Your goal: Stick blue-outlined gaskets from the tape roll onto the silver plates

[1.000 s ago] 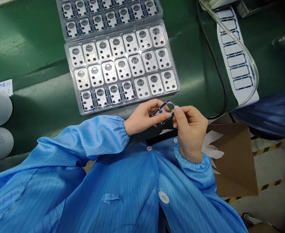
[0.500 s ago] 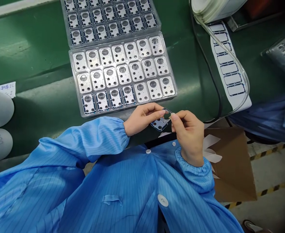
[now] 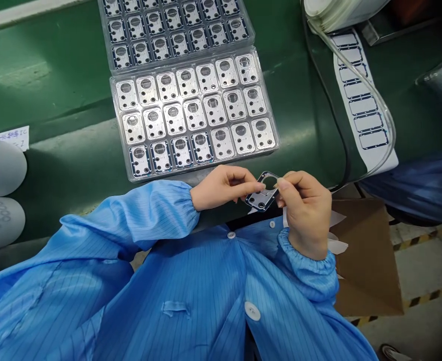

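Note:
Between my two hands is a small metal plate [image 3: 260,201] with rounded corners, a large round opening and a dark blue border. My left hand [image 3: 226,186] pinches its left edge between thumb and fingers. On the opposite edge, my right hand [image 3: 303,208] grips it with thumb and forefinger. The plate is tilted, held just off the bench's front edge. Beyond it lies a clear plastic tray [image 3: 206,161] of similar silver plates; several in its front row, at the left, carry dark blue borders.
A second tray [image 3: 181,56] of bordered plates adjoins the first at the back. To the right, a white strip [image 3: 381,159] of blue frame outlines runs under a clear tube and black cable [image 3: 336,125]. A cardboard box [image 3: 371,255] with paper scraps stands below right. Grey rounded objects [image 3: 1,168] sit left.
The plate has turned and come up more into view between my hands, showing its round opening. My right hand has shifted slightly right. The whole view has moved a little.

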The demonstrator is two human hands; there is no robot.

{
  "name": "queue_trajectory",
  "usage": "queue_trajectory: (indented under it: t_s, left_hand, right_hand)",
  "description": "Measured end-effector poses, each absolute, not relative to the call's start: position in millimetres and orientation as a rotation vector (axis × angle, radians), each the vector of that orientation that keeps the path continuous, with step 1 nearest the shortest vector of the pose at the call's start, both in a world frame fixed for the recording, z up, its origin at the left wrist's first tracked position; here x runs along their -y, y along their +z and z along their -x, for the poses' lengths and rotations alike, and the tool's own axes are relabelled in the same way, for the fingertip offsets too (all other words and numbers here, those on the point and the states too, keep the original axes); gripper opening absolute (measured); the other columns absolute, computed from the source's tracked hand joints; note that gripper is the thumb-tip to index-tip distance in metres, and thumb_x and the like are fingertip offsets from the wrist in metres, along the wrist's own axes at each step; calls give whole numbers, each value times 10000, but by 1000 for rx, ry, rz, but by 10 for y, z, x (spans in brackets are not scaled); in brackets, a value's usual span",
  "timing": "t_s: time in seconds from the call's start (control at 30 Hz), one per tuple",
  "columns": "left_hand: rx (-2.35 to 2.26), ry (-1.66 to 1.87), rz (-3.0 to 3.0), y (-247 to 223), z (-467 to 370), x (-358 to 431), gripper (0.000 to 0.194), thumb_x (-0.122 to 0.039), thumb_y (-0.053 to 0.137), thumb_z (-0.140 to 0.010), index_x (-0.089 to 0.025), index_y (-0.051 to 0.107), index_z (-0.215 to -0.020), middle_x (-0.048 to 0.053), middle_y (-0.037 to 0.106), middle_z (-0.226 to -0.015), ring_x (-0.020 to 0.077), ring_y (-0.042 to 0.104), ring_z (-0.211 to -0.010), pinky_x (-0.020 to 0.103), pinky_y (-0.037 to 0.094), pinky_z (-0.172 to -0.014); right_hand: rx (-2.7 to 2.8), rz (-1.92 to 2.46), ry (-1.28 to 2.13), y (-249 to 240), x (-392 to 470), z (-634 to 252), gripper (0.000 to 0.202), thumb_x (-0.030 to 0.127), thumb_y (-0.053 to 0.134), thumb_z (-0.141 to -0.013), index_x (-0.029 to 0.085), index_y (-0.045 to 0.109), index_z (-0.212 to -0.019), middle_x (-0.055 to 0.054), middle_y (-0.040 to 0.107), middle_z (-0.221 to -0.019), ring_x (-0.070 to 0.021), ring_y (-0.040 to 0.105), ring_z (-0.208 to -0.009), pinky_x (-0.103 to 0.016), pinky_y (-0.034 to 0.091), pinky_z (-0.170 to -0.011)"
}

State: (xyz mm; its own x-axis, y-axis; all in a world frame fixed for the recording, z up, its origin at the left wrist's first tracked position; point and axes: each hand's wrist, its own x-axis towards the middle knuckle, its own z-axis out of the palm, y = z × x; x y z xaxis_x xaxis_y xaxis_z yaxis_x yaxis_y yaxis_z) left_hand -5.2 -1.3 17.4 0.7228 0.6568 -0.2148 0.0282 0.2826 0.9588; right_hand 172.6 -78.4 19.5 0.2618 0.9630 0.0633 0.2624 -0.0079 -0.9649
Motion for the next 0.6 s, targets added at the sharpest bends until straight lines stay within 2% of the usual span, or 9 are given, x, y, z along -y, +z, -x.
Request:
queue_trajectory:
  t_s: [0.1, 0.27, 0.37, 0.47, 0.6]
  left_hand:
    - [-626, 442, -1232, 187, 73, 5, 463, -570, 769, -767, -123, 648, -754, -7, 615, -669, 72, 558, -604, 197, 464, -548]
    - [-610, 429, -1174, 166, 70, 20, 422, -504, 797, -764, -121, 632, -829, -3, 643, -717, 74, 598, -634, 201, 496, -585]
    - [-673, 480, -1116, 113, 43, 68, 493, -566, 804, -725, -130, 589, -804, -10, 626, -690, 78, 595, -615, 213, 489, -578]
    - [-740, 565, -1067, 64, 25, 106, 543, -632, 785, -703, -144, 560, -789, -22, 596, -666, 83, 578, -609, 223, 482, -584]
    - [-765, 590, -1166, 114, 52, 97, 508, -602, 769, -736, -140, 590, -847, -2, 602, -752, 94, 572, -677, 232, 481, -636]
  right_hand:
    - [1144, 1482, 798, 172, 772, -1754, 287, 358, 679, -900, 210, 570, -680, 52, 487, -593, -92, 427, -517, -244, 366, -496]
    - [1090, 1509, 769, 143, 763, -1738, 290, 400, 670, -911, 216, 586, -703, 52, 496, -580, -95, 446, -498, -240, 387, -474]
    - [1088, 1496, 843, 118, 793, -1681, 233, 455, 630, -938, 228, 670, -904, 43, 573, -606, -111, 528, -494, -239, 431, -456]
    - [1112, 1448, 1007, 95, 840, -1594, 364, 462, 659, -920, 237, 643, -1206, 29, 665, -664, -137, 611, -500, -246, 497, -448]
    - [1053, 1522, 1052, 90, 881, -1526, 413, 433, 694, -904, 226, 642, -1258, 29, 691, -667, -132, 654, -536, -248, 579, -526]
